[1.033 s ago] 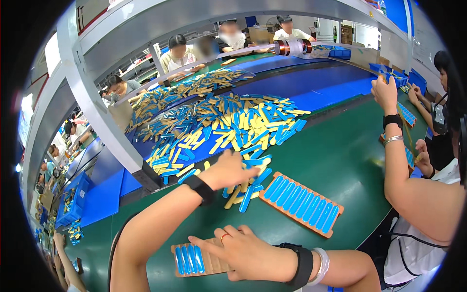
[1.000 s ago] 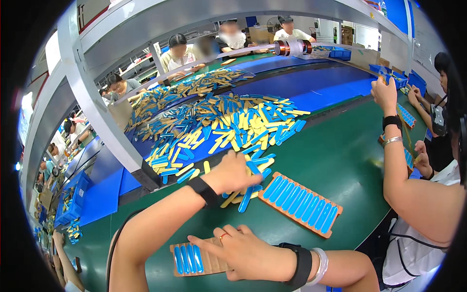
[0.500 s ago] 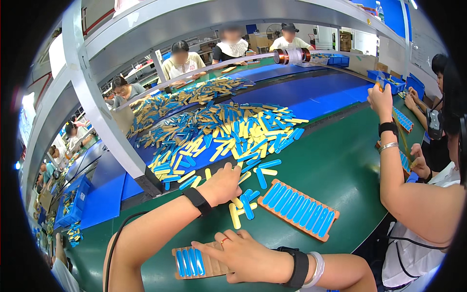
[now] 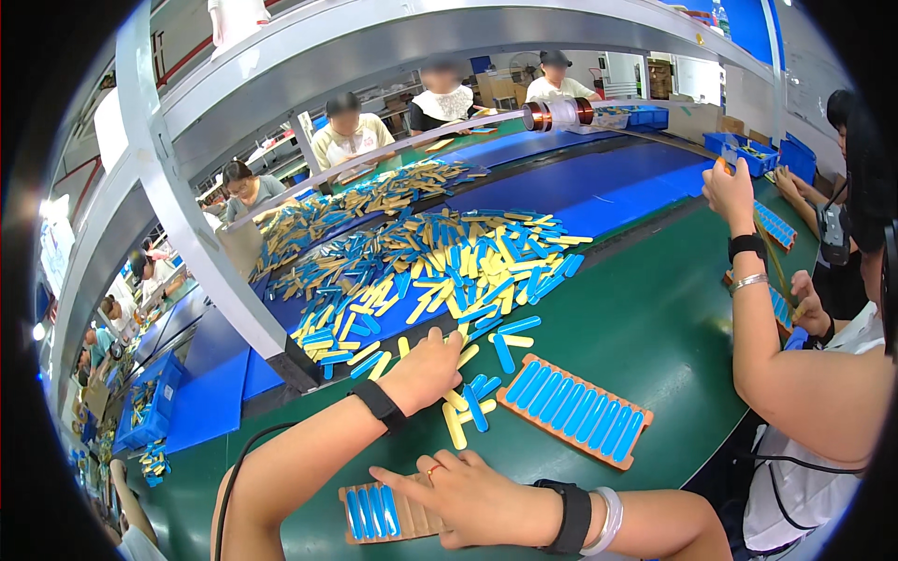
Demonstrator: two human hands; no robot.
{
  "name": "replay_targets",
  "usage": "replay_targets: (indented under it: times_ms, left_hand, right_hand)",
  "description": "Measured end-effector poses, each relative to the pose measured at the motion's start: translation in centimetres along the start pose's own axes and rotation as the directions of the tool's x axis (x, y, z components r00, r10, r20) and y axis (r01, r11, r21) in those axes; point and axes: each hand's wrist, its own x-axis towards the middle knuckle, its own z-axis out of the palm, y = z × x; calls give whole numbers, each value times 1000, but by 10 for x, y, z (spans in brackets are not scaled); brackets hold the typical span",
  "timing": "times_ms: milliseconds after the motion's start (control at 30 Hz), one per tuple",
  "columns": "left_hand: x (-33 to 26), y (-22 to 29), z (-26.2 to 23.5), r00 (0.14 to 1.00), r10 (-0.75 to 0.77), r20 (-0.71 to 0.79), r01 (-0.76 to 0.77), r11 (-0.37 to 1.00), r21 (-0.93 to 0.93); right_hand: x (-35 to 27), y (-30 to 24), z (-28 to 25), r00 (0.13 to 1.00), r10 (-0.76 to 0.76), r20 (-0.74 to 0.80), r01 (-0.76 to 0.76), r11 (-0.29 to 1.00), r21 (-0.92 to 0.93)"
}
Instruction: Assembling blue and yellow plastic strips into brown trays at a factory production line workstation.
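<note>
My left hand (image 4: 426, 372) is closed, with its fingertips down among loose blue and yellow strips with rounded ends. Whatever it pinches is hidden by the fingers. Just right of it lies a small cluster with a blue strip (image 4: 476, 409) and a yellow strip (image 4: 455, 427). My right hand (image 4: 482, 502) lies over a brown slotted tray (image 4: 412, 515), its index finger stretched out and touching the tray beside several seated blue strips (image 4: 372, 511). The hand covers the tray's right part. Farther right rests an orange-brown slotted tray (image 4: 623, 460) filled with a row of blue strips.
A large heap of blue and yellow strips (image 4: 468, 257) spreads over the blue belt (image 4: 599, 187) and onto the green table (image 4: 673, 309). A grey metal post (image 4: 201, 224) stands at left. A co-worker's arm (image 4: 776, 346) reaches in at right; other people sit across.
The view has shifted slightly, so most things sit a little lower. My left hand stays at the strips with only a slight move; my right hand keeps its place on the tray.
</note>
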Motion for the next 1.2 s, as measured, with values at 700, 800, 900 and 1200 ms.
replay_targets:
  times_ms: [700, 800, 900, 1200]
  left_hand:
    - [2, -61, -11, 909, -406, -92, 322, 826, -463]
    - [-12, -50, -28, 887, -459, -51, 307, 667, -679]
    - [-40, -22, -45, 925, -379, 37, 189, 373, -909]
    - [-165, 47, -56, 944, -327, 49, 121, 204, -971]
  right_hand:
    - [5, 8, -7, 999, -7, -34, 7, 1000, -9]
    - [4, 14, -14, 1000, 5, 10, -5, 1000, -1]
    - [6, 23, -25, 994, 103, -35, -99, 990, 98]
    - [14, -15, -40, 908, 394, -146, -112, 563, 819]
